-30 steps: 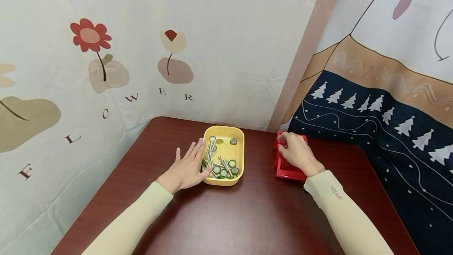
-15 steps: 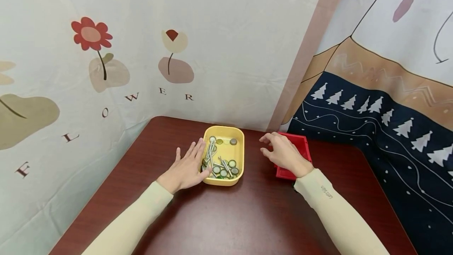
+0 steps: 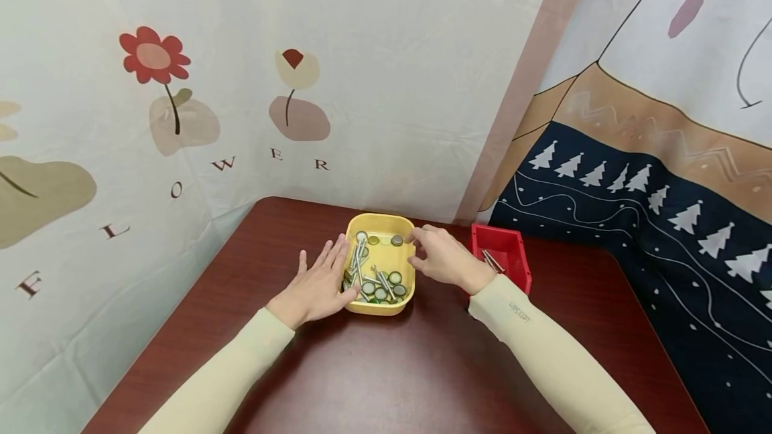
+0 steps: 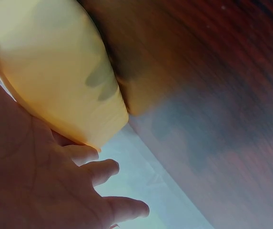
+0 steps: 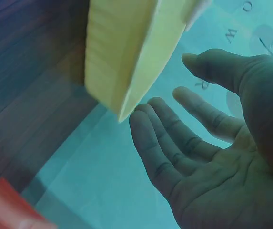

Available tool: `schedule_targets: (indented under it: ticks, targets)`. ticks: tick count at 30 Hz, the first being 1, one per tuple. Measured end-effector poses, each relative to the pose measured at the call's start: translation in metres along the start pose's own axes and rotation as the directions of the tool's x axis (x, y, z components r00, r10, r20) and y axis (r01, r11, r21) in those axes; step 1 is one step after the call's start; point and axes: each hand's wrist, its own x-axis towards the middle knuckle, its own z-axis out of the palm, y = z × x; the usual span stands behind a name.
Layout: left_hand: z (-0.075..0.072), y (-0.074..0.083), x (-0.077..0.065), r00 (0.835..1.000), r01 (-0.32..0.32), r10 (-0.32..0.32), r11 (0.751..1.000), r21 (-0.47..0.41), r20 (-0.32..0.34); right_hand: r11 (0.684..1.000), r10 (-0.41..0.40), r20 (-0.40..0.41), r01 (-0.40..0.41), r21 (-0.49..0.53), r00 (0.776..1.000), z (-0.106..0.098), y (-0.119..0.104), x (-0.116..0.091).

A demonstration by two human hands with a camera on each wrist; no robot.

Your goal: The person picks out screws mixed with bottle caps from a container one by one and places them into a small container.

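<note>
A yellow tray (image 3: 391, 260) holds silver screws (image 3: 358, 258) along its left side and several bottle caps (image 3: 381, 294), mostly near the front. My left hand (image 3: 316, 288) lies with straight, spread fingers against the tray's left rim; the left wrist view shows its palm beside the tray wall (image 4: 55, 71). At the right rim is my right hand (image 3: 449, 261), its thumb and fingers apart and slightly bent. The right wrist view shows this hand (image 5: 212, 157) with nothing between its fingers. A grey cap (image 3: 397, 240) lies just left of those fingertips.
A red bin (image 3: 517, 256) stands right of the tray, partly behind the right forearm, with a few screws (image 3: 492, 261) inside. The dark red-brown table (image 3: 386, 374) meets a printed cloth (image 3: 392, 119) at the back and right.
My right hand has moved left from above the red bin to the yellow tray's right rim, uncovering screws in the bin. The left hand has stayed against the tray.
</note>
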Motion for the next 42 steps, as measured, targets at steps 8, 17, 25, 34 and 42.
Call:
schedule_targets:
  ticks: [8, 17, 25, 34, 42]
  targets:
    - [0.000, -0.001, 0.000, 1.000, 0.009, -0.009, 1.000, 0.006, 0.008, 0.999, -0.038, 0.056, 0.039, -0.023, 0.998, 0.012, -0.022, 0.030]
    - [0.000, -0.002, -0.001, 1.000, 0.015, -0.015, 1.000, 0.002, 0.006, 0.998, 0.065, 0.162, -0.064, -0.012, 0.985, 0.034, -0.040, 0.075]
    - [0.001, -0.003, 0.001, 1.000, 0.010, -0.010, 1.000, 0.015, 0.010, 0.971, 0.204, 0.258, -0.229, 0.072, 0.944, 0.045, -0.060, 0.100]
    - [0.001, -0.002, 0.001, 1.000, 0.006, -0.006, 1.000, 0.026, 0.004, 0.907, 0.360, 0.259, -0.401, 0.127, 0.896, 0.059, -0.073, 0.111]
    - [-0.001, -0.001, 0.003, 1.000, 0.003, -0.003, 1.000, 0.018, 0.003, 0.911, 0.369, 0.280, -0.404, 0.078, 0.886, 0.076, -0.069, 0.126]
